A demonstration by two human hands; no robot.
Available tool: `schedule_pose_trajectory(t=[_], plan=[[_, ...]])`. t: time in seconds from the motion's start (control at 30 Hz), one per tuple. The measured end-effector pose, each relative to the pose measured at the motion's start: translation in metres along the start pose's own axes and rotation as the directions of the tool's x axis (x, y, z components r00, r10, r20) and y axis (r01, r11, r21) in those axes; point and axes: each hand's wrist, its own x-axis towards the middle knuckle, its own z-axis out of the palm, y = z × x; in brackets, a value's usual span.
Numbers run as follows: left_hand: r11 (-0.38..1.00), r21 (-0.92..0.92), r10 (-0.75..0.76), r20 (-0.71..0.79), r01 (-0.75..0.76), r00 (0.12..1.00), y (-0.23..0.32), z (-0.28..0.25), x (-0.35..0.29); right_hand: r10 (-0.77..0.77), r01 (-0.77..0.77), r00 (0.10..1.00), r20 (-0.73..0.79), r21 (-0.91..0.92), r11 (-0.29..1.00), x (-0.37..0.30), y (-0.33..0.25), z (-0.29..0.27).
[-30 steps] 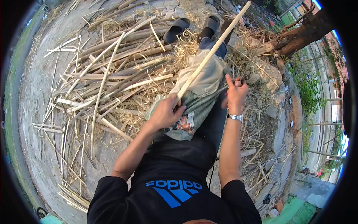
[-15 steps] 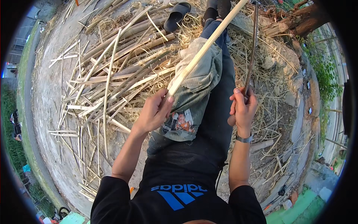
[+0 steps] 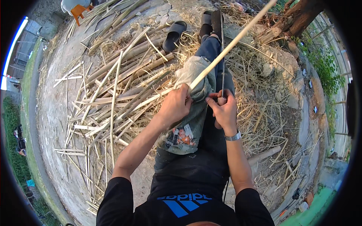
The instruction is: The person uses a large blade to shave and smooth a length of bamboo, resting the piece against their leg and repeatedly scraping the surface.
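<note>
My left hand (image 3: 175, 106) is closed on the lower end of a long pale bamboo strip (image 3: 238, 37), which slants up and away to the far right. My right hand (image 3: 225, 113) grips the rounded wooden handle of a long, narrow knife (image 3: 223, 71). The thin dark blade points straight away from me, and in the view it crosses the strip; I cannot tell whether they touch. Its thumb and forefinger reach toward the left hand, leaving a small gap. Beneath both hands a grey-green cloth (image 3: 203, 86) with a printed patch lies over my legs.
A heap of split bamboo strips (image 3: 128, 75) and curled shavings covers the ground to the left. A dark clog (image 3: 174, 35) lies beyond it. More shavings (image 3: 249, 79) spread to the right, near a tree trunk (image 3: 298, 22). An orange-legged chair (image 3: 77, 11) stands far left.
My right hand has moved left with the knife, whose blade is now more upright in view. The left hand has shifted slightly right, and the strip slants further right.
</note>
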Motion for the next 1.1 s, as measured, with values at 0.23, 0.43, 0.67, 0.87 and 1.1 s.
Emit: schedule_pose_trajectory(t=[0.23, 0.43, 0.67, 0.87, 1.1], plan=[[0.977, -0.095, -0.199, -0.092, 0.190, 0.976, -0.017, -0.064, 0.040, 0.069, -0.068, 0.997, -0.044, 0.036, 0.997, -0.006, 0.001, -0.006], [0.940, -0.145, -0.325, -0.102, 0.309, 0.940, -0.047, -0.068, 0.016, 0.028, -0.026, 0.999, -0.037, 0.049, 0.998, -0.018, 0.009, -0.013], [0.625, -0.742, -0.124, 0.213, 0.243, 0.969, -0.018, -0.044, -0.062, -0.051, 0.029, 0.995, 0.082, 0.249, 0.968, -0.043, 0.004, -0.022], [0.657, -0.663, -0.149, 0.352, 0.358, 0.924, -0.017, -0.019, -0.056, -0.223, 0.267, 0.936, 0.272, -0.136, 0.954, -0.053, -0.013, -0.014], [0.753, -0.526, -0.192, 0.399, 0.395, 0.897, -0.036, -0.030, -0.064, -0.168, 0.339, 0.877, 0.451, -0.331, 0.881, -0.039, -0.008, -0.005]])
